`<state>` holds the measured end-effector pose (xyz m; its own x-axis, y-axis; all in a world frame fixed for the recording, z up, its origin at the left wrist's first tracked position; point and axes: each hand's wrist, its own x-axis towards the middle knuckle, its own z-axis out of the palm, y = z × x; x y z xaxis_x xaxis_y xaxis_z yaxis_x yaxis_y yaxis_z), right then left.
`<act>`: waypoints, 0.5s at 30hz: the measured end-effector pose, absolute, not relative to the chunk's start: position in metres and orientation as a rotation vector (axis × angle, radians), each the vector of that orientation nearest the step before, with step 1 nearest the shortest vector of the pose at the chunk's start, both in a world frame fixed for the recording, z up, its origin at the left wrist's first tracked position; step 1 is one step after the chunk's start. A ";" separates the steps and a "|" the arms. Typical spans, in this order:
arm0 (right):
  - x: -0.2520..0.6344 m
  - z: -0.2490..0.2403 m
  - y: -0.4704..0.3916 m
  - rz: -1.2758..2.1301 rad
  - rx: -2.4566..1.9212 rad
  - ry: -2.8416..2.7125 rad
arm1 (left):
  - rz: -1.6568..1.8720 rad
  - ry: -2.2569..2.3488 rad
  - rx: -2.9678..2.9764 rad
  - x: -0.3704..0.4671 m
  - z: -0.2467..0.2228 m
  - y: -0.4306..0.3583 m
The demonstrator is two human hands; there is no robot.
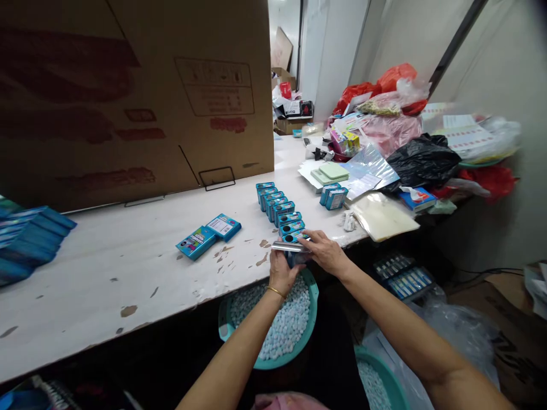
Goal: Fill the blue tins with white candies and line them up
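Note:
A flat silver metal object (290, 246) lies across my two hands at the table's front edge, seen nearly edge-on. My left hand (282, 274), with a gold bangle at the wrist, is closed around it from below. The fingers of my right hand (325, 251) pinch its right end. Something dark blue shows beneath it between the hands, too covered to make out. Just beyond stands a row of small blue boxes (289, 217), running away from me. Under my hands sits a teal basin (313, 310) full of small pale blue and white pieces.
Two flat blue boxes (197, 242) lie left on the white table (141, 250); more blue boxes (36, 242) are stacked far left. A large carton (141, 108) stands behind. Right are two blue boxes (334, 196), a pale green scale (330, 173) and piled bags (423, 159).

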<state>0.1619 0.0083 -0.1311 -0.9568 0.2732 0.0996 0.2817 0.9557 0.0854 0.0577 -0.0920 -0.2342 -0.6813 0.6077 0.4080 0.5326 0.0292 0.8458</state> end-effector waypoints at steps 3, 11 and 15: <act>0.156 -0.131 0.023 -0.149 -0.389 -3.077 | 1.736 2.052 1.246 0.050 -0.238 -0.081; 0.115 -0.144 0.047 -0.134 -0.376 -3.098 | 1.740 2.027 1.201 0.016 -0.243 -0.062; 0.081 -0.147 0.058 -0.133 -0.382 -3.103 | 1.734 2.087 1.139 -0.014 -0.246 -0.048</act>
